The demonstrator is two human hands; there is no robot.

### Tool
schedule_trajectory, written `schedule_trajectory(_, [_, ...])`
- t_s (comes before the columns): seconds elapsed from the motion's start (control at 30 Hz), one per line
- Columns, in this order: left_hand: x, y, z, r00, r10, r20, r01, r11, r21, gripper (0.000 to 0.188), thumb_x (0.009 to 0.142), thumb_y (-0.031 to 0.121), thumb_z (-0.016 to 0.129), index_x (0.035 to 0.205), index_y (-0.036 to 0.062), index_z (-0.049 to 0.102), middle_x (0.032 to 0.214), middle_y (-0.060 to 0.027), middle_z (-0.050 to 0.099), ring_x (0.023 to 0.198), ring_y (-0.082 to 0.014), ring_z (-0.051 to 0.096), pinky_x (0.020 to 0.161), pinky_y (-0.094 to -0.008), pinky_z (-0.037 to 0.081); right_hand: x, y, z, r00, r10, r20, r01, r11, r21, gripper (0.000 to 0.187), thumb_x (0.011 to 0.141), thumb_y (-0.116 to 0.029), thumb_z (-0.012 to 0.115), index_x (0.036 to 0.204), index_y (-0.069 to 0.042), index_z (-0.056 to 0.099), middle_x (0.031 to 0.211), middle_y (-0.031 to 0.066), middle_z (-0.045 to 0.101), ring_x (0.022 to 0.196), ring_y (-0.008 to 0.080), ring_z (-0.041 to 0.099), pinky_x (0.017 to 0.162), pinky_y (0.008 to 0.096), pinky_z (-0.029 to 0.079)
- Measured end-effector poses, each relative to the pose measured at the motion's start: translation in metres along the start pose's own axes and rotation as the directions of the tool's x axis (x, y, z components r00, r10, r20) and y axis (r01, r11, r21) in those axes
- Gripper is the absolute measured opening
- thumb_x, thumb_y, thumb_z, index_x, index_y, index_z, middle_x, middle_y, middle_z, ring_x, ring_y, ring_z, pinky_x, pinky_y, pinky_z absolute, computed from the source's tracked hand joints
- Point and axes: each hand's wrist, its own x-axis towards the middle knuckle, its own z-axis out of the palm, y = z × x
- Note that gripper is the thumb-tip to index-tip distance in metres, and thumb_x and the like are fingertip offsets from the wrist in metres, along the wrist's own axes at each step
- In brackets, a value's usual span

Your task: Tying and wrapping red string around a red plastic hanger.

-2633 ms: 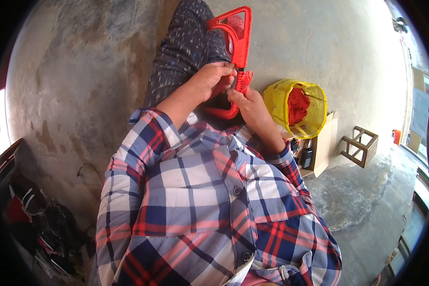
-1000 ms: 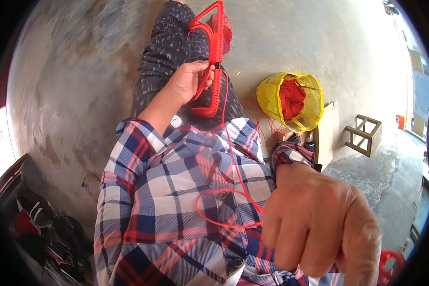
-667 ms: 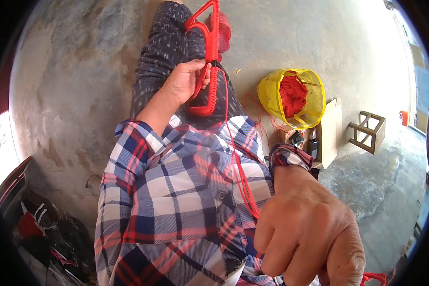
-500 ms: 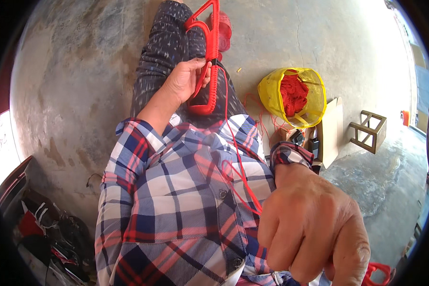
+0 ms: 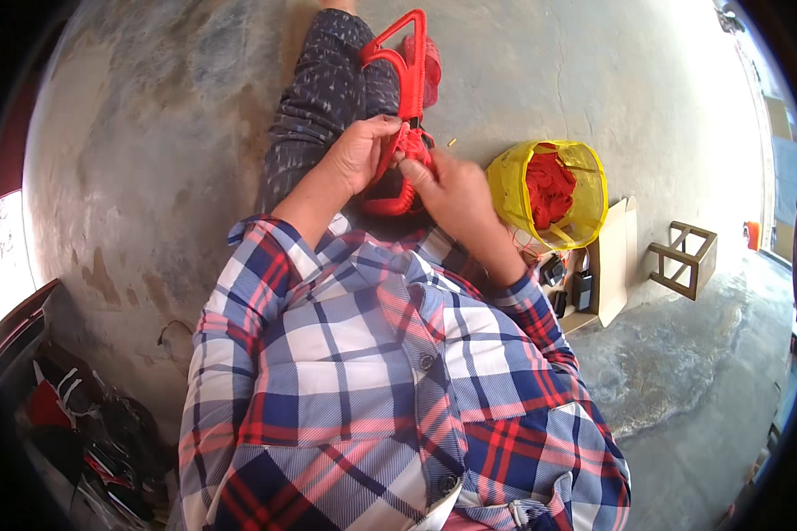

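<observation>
A bent red frame (image 5: 412, 84), its long side bound closely in red cord, stands over my patterned trouser legs (image 5: 301, 115). My left hand (image 5: 356, 157) grips it by the middle, next to a short dark uncovered stretch. At the same spot my right hand (image 5: 462, 193) pinches a bunched bit of red cord (image 5: 416, 146) against the frame. Both hands nearly meet there. The fingertips of the right hand are partly hidden by the cord.
To the right stands a yellow mesh basket (image 5: 497, 181) with red cord inside. An open cardboard box (image 5: 617, 265) with black devices (image 5: 583, 289) sits below it. Farther right is a small wooden stool (image 5: 701, 258). Beyond the frame lies a red shoe (image 5: 433, 73). Dark clutter (image 5: 88, 425) fills the lower left.
My right hand has moved from the near right, where it drew the cord out, up to the frame beside my left hand. Cord now bunches at the middle of the frame.
</observation>
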Motion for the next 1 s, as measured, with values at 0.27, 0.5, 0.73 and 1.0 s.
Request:
schedule_trajectory(0.27, [-0.022, 0.01, 0.022, 0.961, 0.214, -0.177, -0.103, 0.866, 0.489, 0.018, 0.088, 0.017, 0.058, 0.102, 0.0059, 0.058, 0.095, -0.0011, 0.062, 0.083, -0.0094, 0.056, 0.081, -0.0271, 0.043, 0.0, 0.011, -0.038, 0.933, 0.258, 0.252, -0.35, 0.475, 0.807, 0.034, 0.098, -0.029, 0.046, 0.077, -0.004, 0.057, 0.06, -0.0039, 0.048, 0.051, 0.006, 0.04, 0.046, 0.0222, 0.029])
schedule_trajectory(0.5, [-0.055, 0.019, 0.071, 0.888, 0.23, 0.399, -0.417, 0.767, 0.487, 0.024, 0.092, 0.013, 0.058, 0.111, -0.0011, 0.059, 0.092, -0.0034, 0.061, 0.088, -0.0121, 0.062, 0.08, -0.0277, 0.05, 0.012, 0.008, -0.039, 0.888, -0.142, 0.438, -0.458, -0.174, 0.872, 0.036, 0.097, -0.034, 0.045, 0.079, -0.004, 0.053, 0.06, 0.0044, 0.048, 0.052, 0.0137, 0.046, 0.048, 0.0251, 0.036])
schedule_trajectory(0.73, [-0.063, 0.048, 0.092, 0.93, 0.202, 0.308, -0.248, 0.961, 0.118, 0.025, 0.091, 0.019, 0.059, 0.111, 0.0029, 0.057, 0.084, -0.006, 0.06, 0.08, -0.0157, 0.062, 0.075, -0.0318, 0.052, 0.013, -0.004, -0.042, 0.855, -0.262, 0.447, -0.469, -0.027, 0.883, 0.044, 0.094, -0.045, 0.048, 0.085, -0.002, 0.058, 0.063, 0.0047, 0.051, 0.054, 0.0122, 0.046, 0.046, 0.0243, 0.032])
schedule_trajectory(1.0, [-0.045, 0.094, 0.025, 0.847, 0.519, 0.119, -0.527, 0.788, 0.317, 0.017, 0.085, 0.009, 0.059, 0.102, 0.0036, 0.06, 0.071, -0.0028, 0.052, 0.06, -0.011, 0.045, 0.057, -0.0255, 0.038, 0.043, 0.091, -0.046, 0.97, -0.101, 0.221, -0.241, -0.296, 0.924, 0.025, 0.089, -0.023, 0.056, 0.104, -0.004, 0.062, 0.072, -0.0037, 0.048, 0.052, 0.0036, 0.035, 0.044, 0.0208, 0.026])
